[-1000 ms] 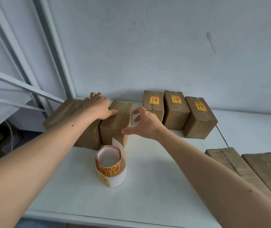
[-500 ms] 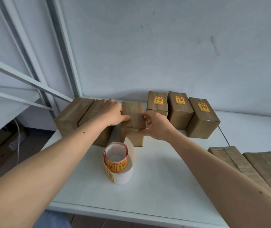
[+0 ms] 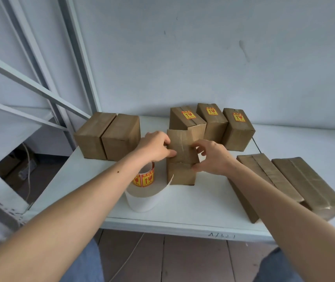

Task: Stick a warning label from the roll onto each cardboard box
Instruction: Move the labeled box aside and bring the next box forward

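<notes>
I am working over the white table, and the step in hand, as I judge it, is setting one unlabelled cardboard box down in the middle, in front of the labelled row, so its taped top faces me. My left hand grips its left side with thumb and fingers curled on the top edge, and my right hand holds the right side, fingers bent over the top. To do this well I would set it flat, square to me and clear of the loose backing paper that touches its lower left corner, then free one hand for the label roll, which stands just left of the box, partly hidden under my left forearm. Counting: two flat packs lie at the right; three labelled boxes stand at the back; two plain boxes stand at the left, touching each other; one box is in my hands; one roll.
</notes>
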### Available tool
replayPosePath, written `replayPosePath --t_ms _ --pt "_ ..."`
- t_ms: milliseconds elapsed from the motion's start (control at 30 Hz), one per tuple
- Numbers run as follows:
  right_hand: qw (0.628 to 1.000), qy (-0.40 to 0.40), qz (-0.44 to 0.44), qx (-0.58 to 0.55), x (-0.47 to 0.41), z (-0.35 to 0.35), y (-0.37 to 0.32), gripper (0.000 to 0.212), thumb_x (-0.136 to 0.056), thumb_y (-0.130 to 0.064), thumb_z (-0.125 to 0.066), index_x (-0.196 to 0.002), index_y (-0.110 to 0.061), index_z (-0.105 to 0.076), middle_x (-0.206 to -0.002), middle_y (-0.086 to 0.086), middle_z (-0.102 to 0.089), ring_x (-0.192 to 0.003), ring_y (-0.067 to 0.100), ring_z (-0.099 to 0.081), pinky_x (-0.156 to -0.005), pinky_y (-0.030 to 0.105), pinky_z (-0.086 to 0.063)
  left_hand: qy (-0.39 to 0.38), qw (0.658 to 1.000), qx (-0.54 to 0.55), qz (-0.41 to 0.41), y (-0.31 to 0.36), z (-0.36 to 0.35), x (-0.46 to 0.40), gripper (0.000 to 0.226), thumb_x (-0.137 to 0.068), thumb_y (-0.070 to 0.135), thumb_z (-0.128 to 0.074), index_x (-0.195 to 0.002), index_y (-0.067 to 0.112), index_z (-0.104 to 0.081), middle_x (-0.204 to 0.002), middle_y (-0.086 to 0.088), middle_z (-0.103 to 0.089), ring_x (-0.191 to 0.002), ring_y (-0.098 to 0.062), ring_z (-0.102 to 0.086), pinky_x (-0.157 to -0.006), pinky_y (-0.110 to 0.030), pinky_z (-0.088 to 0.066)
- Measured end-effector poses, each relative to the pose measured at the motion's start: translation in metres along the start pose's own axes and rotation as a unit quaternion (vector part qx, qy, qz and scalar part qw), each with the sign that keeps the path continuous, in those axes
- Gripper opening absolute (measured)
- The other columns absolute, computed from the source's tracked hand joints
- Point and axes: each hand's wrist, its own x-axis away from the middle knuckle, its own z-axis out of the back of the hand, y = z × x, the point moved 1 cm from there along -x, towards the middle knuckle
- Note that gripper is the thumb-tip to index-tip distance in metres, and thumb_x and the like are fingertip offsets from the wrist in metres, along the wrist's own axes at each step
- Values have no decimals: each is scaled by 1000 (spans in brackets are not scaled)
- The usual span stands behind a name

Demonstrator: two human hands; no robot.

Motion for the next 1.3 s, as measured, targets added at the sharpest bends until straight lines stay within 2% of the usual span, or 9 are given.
replayPosePath --t_ms 133,367,600,700,800,1000,1133,1233,1300 --pt "998 4 -22 61 24 2 3 80 -60 -45 -85 -128 -23 -49 -121 3 -52 -108 21 -51 -88 39 -50 -9 999 21 -29 7 -9 16 39 -90 31 -65 -125 16 -63 -131 -1 -62 -122 -22 -55 -102 -36 -43" --pt "986 -3 30 166 47 -3 -8 101 -65 -55 -80 -146 -33 -26 -152 1 -24 -135 33 -28 -105 47 -38 -75 996 3 -54 -26 3 34 42 -87 31 -68 -125 16 -61 -124 2 -64 -113 -17 -60 -101 -34 -46" --pt "976 48 106 182 55 -16 -25 71 -74 -41 -74 -137 -36 -43 -154 -3 -24 -141 27 -15 -115 50 -14 -134 982 -121 -51 -67 21 47 28 -70 32 -64 -87 51 -53 -114 7 -54 -113 -19 -45 -95 -40 -41" --pt "968 37 177 175 61 -28 -39 54 -73 -52 -71 -123 -36 -58 -152 -7 -28 -138 22 -17 -115 49 -9 -140 976 -153 -61 -74 19 49 47 -72 5 -54 -106 38 -58 -119 4 -51 -120 -20 -39 -99 -44 -35" --pt "947 -1 231 223 61 -46 -50 34 -76 -57 -69 -104 -38 -70 -151 -8 -29 -140 22 -13 -114 51 -4 -149 975 -162 -38 -83 16 48 57 -75 4 -49 -122 35 -56 -131 -4 -46 -126 -30 -38 -103 -48 -36" --pt "948 6 218 230 45 -43 -60 14 -88 -40 -63 -93 -32 -73 -147 -10 -37 -139 20 -19 -113 49 -8 -159 975 -151 -38 -99 18 44 29 -96 44 -43 -120 34 -57 -129 -4 -51 -126 -29 -42 -106 -48 -33" --pt "953 40 176 244 28 -33 -65 15 -89 -37 -59 -94 -29 -71 -143 -9 -43 -137 22 -24 -111 47 -14 -163 984 -73 -3 -109 25 48 95 -69 92 -14 -123 29 -60 -132 -8 -51 -128 -33 -41 -110 -50 -28" --pt "960 71 138 233 15 -27 -66 16 -89 -34 -58 -95 -27 -71 -139 -7 -48 -132 23 -29 -107 44 -20 -179 977 -114 -32 -115 25 53 83 -62 92 -40 -117 34 -62 -119 0 -55 -121 -23 -45 -106 -44 -30" --pt "964 89 116 223 9 -23 -67 15 -89 -32 -58 -95 -25 -70 -135 -6 -51 -129 23 -33 -105 43 -23 -156 970 -167 -78 -116 22 55 55 -74 55 -69 -123 33 -58 -118 2 -57 -121 -18 -45 -103 -40 -31"
